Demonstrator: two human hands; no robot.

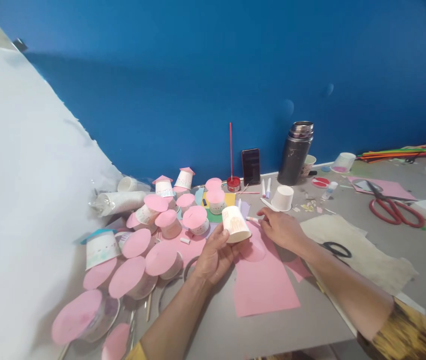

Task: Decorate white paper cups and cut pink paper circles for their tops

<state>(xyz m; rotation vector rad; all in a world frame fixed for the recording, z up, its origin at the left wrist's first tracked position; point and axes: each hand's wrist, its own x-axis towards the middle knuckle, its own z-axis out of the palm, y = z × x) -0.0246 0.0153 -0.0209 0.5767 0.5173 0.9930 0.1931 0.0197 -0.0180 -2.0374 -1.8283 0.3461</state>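
My left hand [215, 260] is wrapped around a white paper cup [236, 224], tilted with its wide rim down to the right. An orange drawing of an arched shape is on the cup's side. Just right of the cup, my right hand [278, 227] has its fingers closed at the end of a slim white marker [252, 219], which points left. Beneath both hands lies a pink paper sheet [265, 285], with a round pink piece [253, 250] on it. Another white paper cup [282, 198] stands upside down beyond my right hand.
Decorated cups with pink paper discs [160, 258] crowd the left side. At the back are a phone [251, 166], a red tape roll [233, 184] holding a stick, and a dark flask [295, 155]. Red-handled scissors [396, 210], cream cloth [370, 250] and pipe cleaners [404, 154] lie right.
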